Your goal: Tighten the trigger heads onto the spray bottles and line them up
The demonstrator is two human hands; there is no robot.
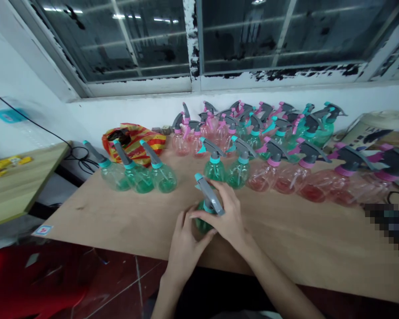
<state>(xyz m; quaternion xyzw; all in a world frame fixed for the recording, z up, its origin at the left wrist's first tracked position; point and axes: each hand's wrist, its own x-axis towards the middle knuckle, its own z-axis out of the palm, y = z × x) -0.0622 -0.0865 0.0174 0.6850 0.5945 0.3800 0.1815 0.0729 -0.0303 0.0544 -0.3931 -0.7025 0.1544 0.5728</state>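
My left hand [186, 248] cups the lower body of a green plastic spray bottle [202, 223] just above the plywood table [119, 212]. My right hand [226, 217] grips the same bottle around its grey trigger head [208, 192], which tilts up and to the left above a teal collar. My fingers hide most of the bottle. Beyond my hands, two green-tinted spray bottles [226, 170] stand upright with grey heads. Pink-tinted spray bottles [292, 177] extend in a row to the right, and several more crowd together behind them.
Three green-tinted bottles [138, 173] stand at the table's left, beside a red-and-yellow plastic bag [133, 144]. A patterned package [369, 133] sits at the back right, below a window [119, 40]. A separate wooden table [20, 177] stands at left, with a black cable [81, 159] nearby.
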